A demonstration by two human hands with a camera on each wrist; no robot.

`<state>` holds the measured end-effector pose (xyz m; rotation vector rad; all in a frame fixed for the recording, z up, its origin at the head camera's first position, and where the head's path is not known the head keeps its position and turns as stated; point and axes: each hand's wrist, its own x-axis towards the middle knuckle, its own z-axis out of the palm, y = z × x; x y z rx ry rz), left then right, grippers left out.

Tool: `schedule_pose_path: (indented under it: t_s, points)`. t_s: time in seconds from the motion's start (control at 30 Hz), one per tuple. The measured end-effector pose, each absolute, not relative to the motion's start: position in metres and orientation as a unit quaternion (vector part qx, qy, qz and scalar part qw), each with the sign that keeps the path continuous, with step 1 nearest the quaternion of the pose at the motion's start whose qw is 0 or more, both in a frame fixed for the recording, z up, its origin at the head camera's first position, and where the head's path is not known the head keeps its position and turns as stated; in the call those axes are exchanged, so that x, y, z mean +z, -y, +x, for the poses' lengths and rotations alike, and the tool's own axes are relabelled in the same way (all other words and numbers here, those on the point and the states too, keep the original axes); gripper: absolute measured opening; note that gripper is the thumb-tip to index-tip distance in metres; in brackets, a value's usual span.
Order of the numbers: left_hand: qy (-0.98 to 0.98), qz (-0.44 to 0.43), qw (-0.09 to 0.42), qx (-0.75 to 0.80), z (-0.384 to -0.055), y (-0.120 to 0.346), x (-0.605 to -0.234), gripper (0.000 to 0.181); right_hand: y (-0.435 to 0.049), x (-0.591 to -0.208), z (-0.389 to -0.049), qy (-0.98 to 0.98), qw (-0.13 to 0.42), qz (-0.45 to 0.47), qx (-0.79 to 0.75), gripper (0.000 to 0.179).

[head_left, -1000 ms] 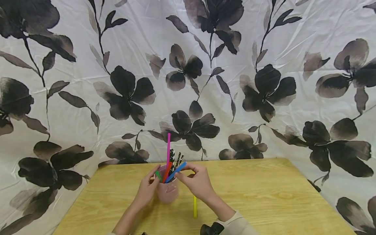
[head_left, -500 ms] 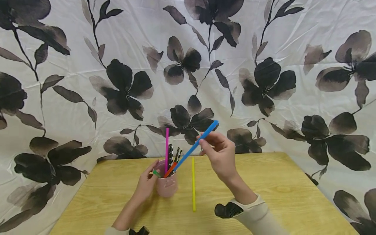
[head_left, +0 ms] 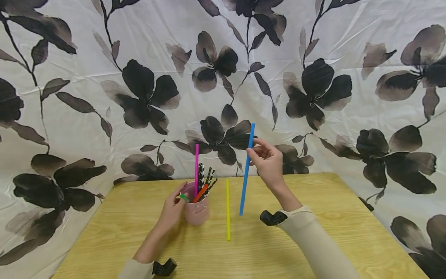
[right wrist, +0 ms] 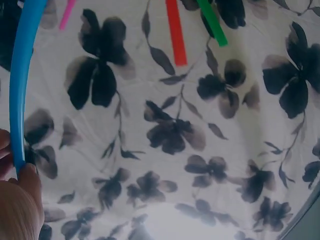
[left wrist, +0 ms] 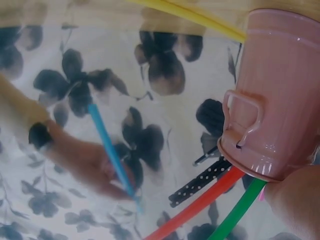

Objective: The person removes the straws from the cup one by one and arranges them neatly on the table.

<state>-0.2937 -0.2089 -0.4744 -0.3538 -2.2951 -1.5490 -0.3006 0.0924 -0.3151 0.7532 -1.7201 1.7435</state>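
Observation:
My right hand [head_left: 270, 162] pinches a blue drinking straw [head_left: 245, 178] between thumb and fingers. The straw hangs nearly upright above the table, right of a small pink metal bucket [head_left: 197, 214]. My left hand [head_left: 172, 209] grips that bucket by its left side, close to the rim. Several straws stand in it: a magenta straw [head_left: 196, 166], a red straw [left wrist: 200, 202], a green straw [left wrist: 237, 215] and black-and-white patterned straws [left wrist: 200, 182]. A yellow straw [head_left: 228, 211] lies on the table between the bucket and my right hand.
The wood-grain table [head_left: 296, 240] ends at a back edge against a white cloth [head_left: 265, 100] printed with dark flowers. Black wrist cameras sit at both sleeves [head_left: 311, 232].
My right hand has pulled the blue straw out of the bucket and carried it up and right, turning it nearly upright. The left hand has stayed at the bucket.

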Motion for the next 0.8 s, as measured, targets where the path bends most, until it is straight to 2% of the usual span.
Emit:
schedule_pose_path:
  t_s: [0.27,0.4,0.57,0.8]
  points:
    - [0.806,-0.122,0.169,-0.554,-0.29,0.206,-0.469,0.041,-0.093,-0.361,-0.333,0.707,0.2,0.202,0.648,0.037]
    - [0.803,-0.127,0.172,-0.557,-0.289,0.206,-0.467,0.041,-0.091,-0.388,-0.351,0.73,0.173,0.167,0.639,0.037]
    - [0.802,-0.128,0.174,-0.556,-0.292,0.209,-0.472,0.04,-0.087,-0.418,-0.369,0.761,0.154,0.128,0.617,0.035]
    - [0.796,-0.135,0.17,-0.566,-0.279,0.2,-0.452,0.04,-0.08,-0.44,-0.378,0.794,0.144,0.091,0.584,0.032]
